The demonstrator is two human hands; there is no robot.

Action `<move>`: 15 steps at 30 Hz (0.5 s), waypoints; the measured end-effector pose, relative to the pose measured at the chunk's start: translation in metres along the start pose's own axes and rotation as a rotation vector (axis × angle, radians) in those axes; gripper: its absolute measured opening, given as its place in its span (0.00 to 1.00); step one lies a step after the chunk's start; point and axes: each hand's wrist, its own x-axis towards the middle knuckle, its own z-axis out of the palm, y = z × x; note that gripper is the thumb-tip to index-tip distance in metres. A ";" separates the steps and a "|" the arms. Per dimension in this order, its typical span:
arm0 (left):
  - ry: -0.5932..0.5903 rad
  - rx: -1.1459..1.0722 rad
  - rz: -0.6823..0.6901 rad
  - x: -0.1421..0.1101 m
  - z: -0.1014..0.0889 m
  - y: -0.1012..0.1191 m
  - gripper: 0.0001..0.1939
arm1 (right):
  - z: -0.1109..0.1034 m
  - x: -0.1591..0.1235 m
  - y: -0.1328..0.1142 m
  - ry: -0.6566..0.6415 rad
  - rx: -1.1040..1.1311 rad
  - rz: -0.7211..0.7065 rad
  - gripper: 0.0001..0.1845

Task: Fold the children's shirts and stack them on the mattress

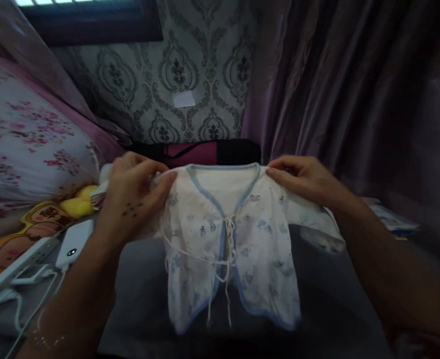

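Observation:
A small white baby shirt (263, 244) with blue trim and a faint blue animal print hangs spread between my hands in the middle of the view. White tie strings dangle down its open front, with a knot near the neckline. My left hand (133, 194) pinches the shoulder on the left, its fingers partly behind the cloth. Opposite, my right hand (306, 179) grips the other shoulder between thumb and fingers. The right sleeve droops beneath my right wrist, while the left sleeve is mostly hidden by my left hand and forearm.
At the left lie a white power strip (21, 271) with plugs and cables, a white power bank (76, 244) and a yellow cartoon cushion (36, 229). A black and maroon bag (193, 152) rests against the patterned wall. Purple curtains (317, 75) hang at the right.

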 end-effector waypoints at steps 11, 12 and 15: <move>-0.672 0.065 -0.136 -0.072 0.183 -0.084 0.16 | 0.121 -0.009 0.160 -0.332 -0.339 0.190 0.14; -0.680 0.083 -0.141 -0.075 0.189 -0.086 0.16 | 0.126 -0.013 0.164 -0.352 -0.382 0.178 0.15; -0.676 0.079 -0.116 -0.077 0.199 -0.089 0.16 | 0.132 -0.018 0.171 -0.406 -0.464 0.137 0.16</move>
